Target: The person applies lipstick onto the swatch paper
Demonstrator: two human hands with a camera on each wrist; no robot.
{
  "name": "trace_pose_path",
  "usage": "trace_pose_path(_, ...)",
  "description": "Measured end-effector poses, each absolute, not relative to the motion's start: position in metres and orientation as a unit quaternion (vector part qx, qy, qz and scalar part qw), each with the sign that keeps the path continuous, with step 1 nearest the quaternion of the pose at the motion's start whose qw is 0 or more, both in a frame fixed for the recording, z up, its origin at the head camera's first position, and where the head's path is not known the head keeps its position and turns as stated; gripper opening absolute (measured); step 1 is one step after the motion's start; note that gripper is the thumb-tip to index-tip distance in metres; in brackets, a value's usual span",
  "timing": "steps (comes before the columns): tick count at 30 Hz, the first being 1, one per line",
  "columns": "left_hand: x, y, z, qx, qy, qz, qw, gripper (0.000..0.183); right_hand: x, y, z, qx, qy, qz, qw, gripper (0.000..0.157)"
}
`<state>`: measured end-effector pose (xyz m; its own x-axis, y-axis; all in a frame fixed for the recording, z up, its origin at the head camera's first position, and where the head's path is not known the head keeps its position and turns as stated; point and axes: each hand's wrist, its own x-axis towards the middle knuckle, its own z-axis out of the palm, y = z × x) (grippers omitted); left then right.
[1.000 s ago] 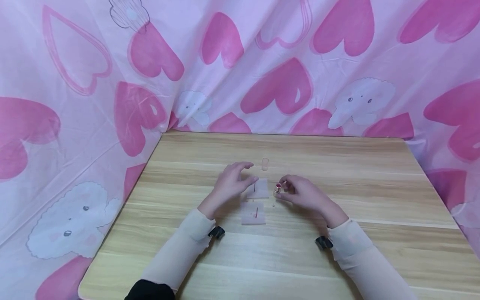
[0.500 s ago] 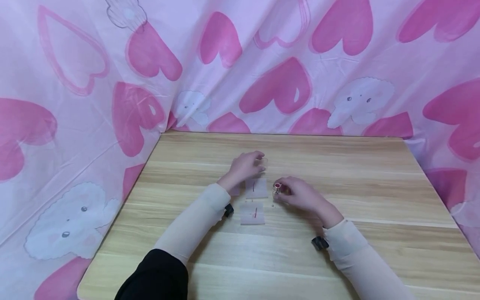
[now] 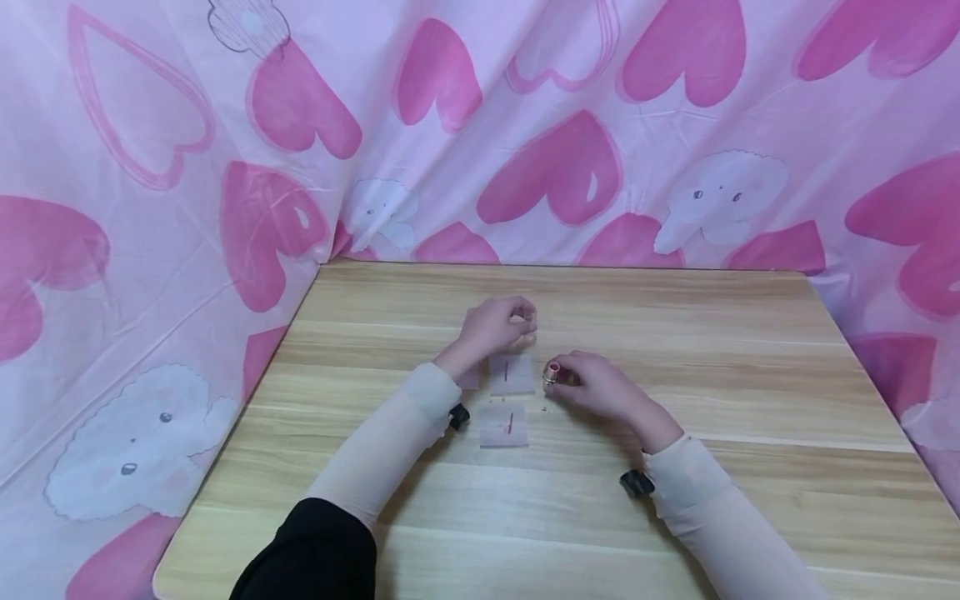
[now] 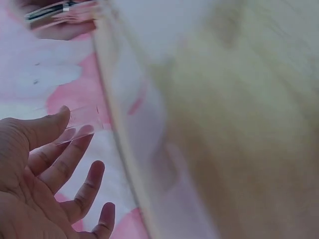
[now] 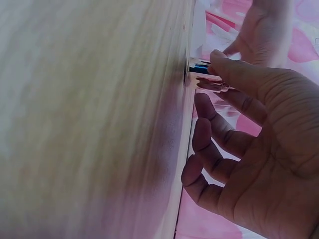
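Note:
My left hand [image 3: 491, 325] pinches a clear plastic cap [image 4: 79, 122] between thumb and fingers; its other fingers are spread in the left wrist view. To the right, my right hand [image 3: 600, 387] holds a lipstick [image 3: 552, 372] upright by its shiny metallic base, thumb on one side and fingers on the other. The red tip of the lipstick shows at the top in the head view. Left of the lipstick lie small pale paper squares, a near one [image 3: 491, 429] and a farther one [image 3: 521, 383], each bearing a red stroke.
Another pale square [image 3: 470, 380] shows partly beside the left forearm. A tiny speck [image 3: 544, 409] lies just below the lipstick. The wooden table [image 3: 712, 325] ends at the back against a pink heart-patterned curtain [image 3: 555, 167].
My left hand has reached forward over the table to the clear cap and now pinches it. The right hand keeps its hold on the lipstick, nearly in place.

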<state>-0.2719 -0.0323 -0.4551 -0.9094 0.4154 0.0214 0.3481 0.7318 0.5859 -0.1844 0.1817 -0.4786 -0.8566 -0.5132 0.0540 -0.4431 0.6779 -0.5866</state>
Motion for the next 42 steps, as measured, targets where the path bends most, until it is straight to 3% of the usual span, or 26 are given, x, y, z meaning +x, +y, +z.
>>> trace_pose_path(8,-0.247,-0.045,-0.419,0.242,0.876,0.414,0.042,0.037,-0.184,0.179,-0.476,-0.261,0.908,-0.324,0.041,0.012)
trace_pose_path(16,-0.226,-0.047,-0.413,0.275,0.838,0.469,0.058,0.036,-0.181,0.177,-0.468,-0.264,0.901,-0.343,0.038,0.011)
trace_pose_path(27,-0.216,-0.038,-0.422,0.332,0.85,0.407,0.051,0.033,-0.179,0.176,-0.459,-0.25,0.897,-0.361,0.05,0.029)
trace_pose_path(34,-0.21,-0.037,-0.423,0.338,0.873,0.35,0.047,0.033,-0.179,0.176,-0.457,-0.245,0.89,-0.383,0.034,0.014)
trace_pose_path(42,-0.21,-0.035,-0.425,0.339,0.88,0.329,0.04,0.032,-0.18,0.178,-0.457,-0.238,0.89,-0.387,0.036,0.013)
